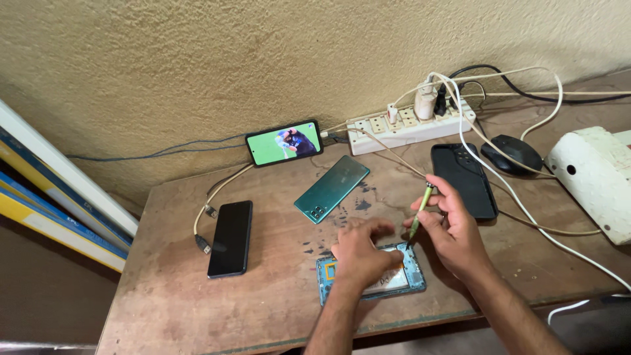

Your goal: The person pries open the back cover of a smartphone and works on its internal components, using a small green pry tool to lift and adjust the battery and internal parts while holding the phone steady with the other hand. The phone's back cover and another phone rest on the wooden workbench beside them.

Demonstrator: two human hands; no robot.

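Note:
An opened teal phone body [407, 279] lies face down near the front edge of the wooden table [197, 302], its insides showing. My left hand [360, 253] presses flat on it and covers most of it. My right hand [447, 227] grips a thin green-handled screwdriver [421, 209], tip down at the phone's upper right corner. The phone's removed teal back cover [332, 188] rests just behind, towards the wall.
A black phone [231, 238] lies at the left by loose cable ends. A phone with a lit screen [284, 142] leans on the wall. A white power strip [407, 125], a black phone [464, 179], a mouse [513, 153] and a white box [595, 177] sit right.

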